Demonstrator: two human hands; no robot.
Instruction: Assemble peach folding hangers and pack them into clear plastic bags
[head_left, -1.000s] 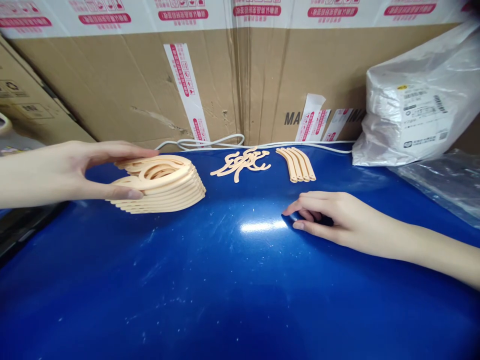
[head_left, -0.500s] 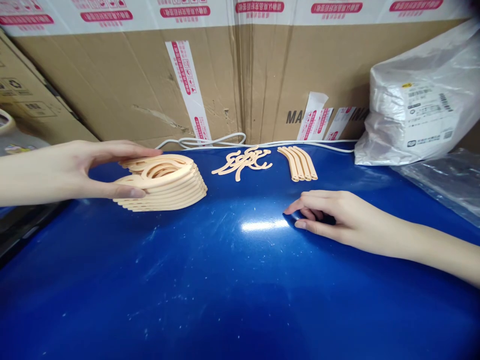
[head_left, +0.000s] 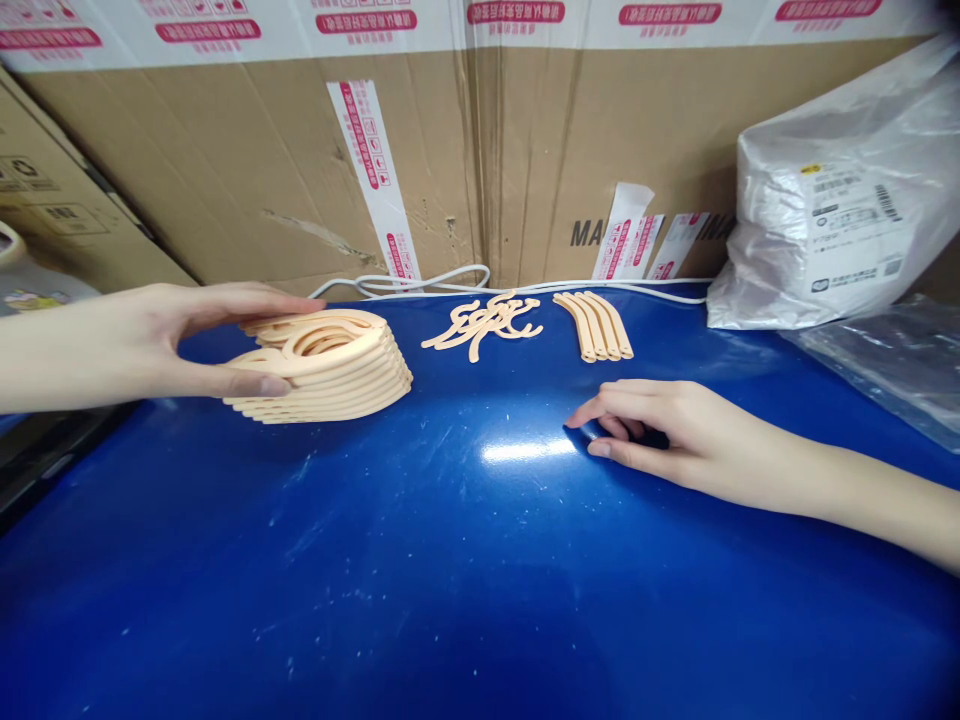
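Observation:
A stack of several peach plastic hanger bodies point(head_left: 337, 375) lies on the blue table point(head_left: 465, 560) at the left. My left hand point(head_left: 180, 340) comes in from the left and grips the stack's top piece, thumb on the near edge and fingers over the far edge. My right hand point(head_left: 660, 425) rests on the table at centre right, fingers loosely curled and touching the surface, with nothing visible in it. Behind, a small pile of peach hook pieces point(head_left: 484, 322) and a row of curved peach bars point(head_left: 596, 325) lie near the back edge.
Large cardboard boxes point(head_left: 480, 150) wall off the back. A white cable point(head_left: 420, 285) runs along their base. A white plastic bag with a label point(head_left: 840, 220) and clear plastic film point(head_left: 892, 365) sit at the right. A dark object point(head_left: 45, 460) lies beyond the table's left edge.

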